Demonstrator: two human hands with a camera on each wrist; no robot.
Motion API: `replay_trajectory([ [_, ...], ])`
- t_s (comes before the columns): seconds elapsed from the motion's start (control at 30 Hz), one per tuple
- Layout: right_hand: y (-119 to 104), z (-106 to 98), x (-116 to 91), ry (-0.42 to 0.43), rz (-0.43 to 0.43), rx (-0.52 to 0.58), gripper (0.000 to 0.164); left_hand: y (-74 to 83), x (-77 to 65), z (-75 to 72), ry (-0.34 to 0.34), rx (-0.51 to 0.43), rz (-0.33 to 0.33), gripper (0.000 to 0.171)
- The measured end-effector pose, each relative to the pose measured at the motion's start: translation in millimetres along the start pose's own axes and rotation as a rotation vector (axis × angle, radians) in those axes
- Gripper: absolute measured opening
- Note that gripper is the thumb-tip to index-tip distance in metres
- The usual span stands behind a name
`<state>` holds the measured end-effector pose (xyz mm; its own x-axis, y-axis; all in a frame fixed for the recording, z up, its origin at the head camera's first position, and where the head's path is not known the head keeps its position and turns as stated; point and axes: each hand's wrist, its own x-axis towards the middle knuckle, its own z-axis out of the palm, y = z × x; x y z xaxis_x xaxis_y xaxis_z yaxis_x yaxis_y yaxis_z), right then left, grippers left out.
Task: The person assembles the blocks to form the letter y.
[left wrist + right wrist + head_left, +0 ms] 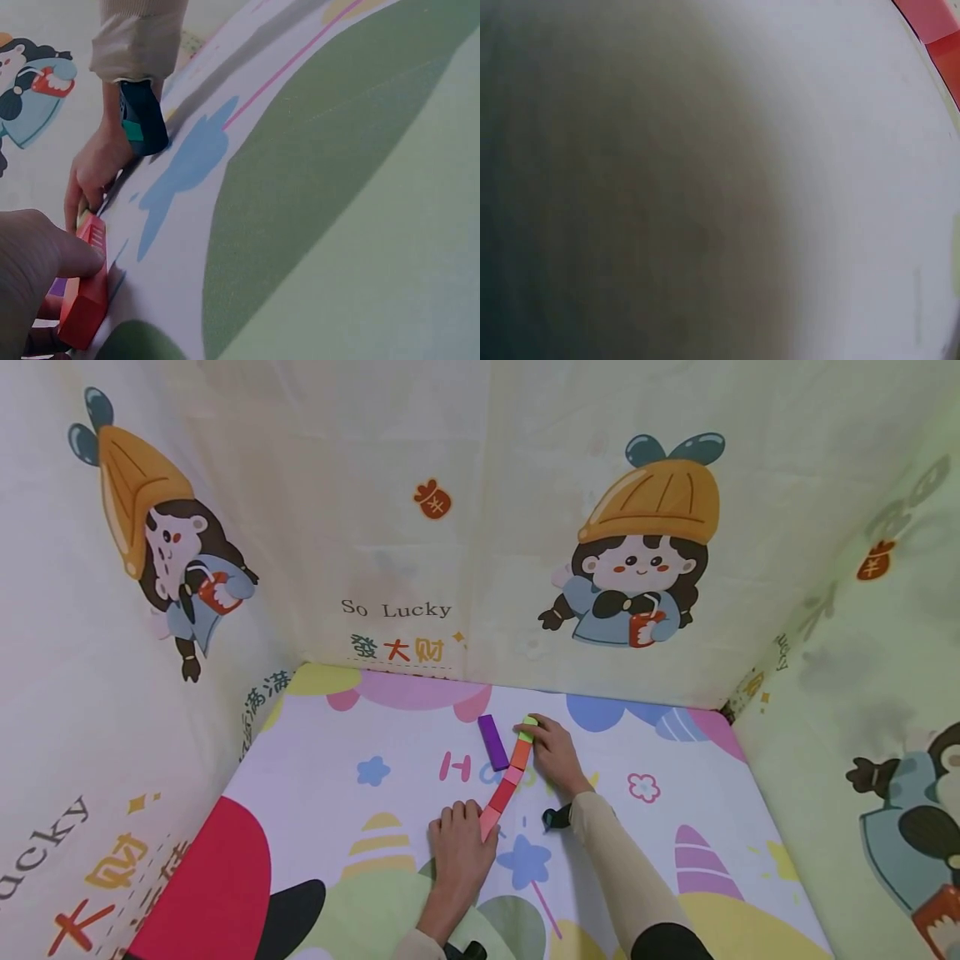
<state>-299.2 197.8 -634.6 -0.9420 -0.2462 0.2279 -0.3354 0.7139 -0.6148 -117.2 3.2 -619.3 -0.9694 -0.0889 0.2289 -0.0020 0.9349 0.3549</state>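
Note:
A slightly bent row of blocks lies end to end on the patterned mat. From the near end come a pink block (489, 822), a red block (502, 796), a second pink block (513, 775), an orange block (521, 755) and a green block (529, 722). My left hand (461, 852) pinches the near pink block, thumb on one side and fingers on the other, as the left wrist view shows. At the far end my right hand (553, 752) grips the green block, partly covering it. A purple block (492, 742) lies just left of the row.
The mat (300, 827) carries printed shapes and letters. Pale cloth walls (510, 610) with cartoon prints rise at the back and both sides. In the right wrist view a blurred surface fills most of the picture, with block ends (934, 15) at the top right corner.

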Motion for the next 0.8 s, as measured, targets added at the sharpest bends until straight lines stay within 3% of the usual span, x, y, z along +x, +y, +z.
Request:
replay_trajectory([
  [0.3, 1, 1, -1, -0.026, -0.004, 0.004, 0.044, 0.9, -2.1, 1.4, -0.016, -0.008, -0.018, 0.045],
  [0.5, 4, -6, -4, -0.043, 0.053, 0.124, 0.048, -4.1, 1.5, 0.1, -0.043, -0.13, -0.011, 0.035],
  [0.63, 10, -16, -9, -0.009, 0.106, 0.201, 0.05, -16.2, 10.2, -8.0, -0.11, -0.225, 0.006, 0.026],
  [0.8, 6, -39, -22, -0.039, 0.149, 0.256, 0.048, -49.9, 26.1, -23.0, -0.133, -0.196, 0.071, 0.022],
])
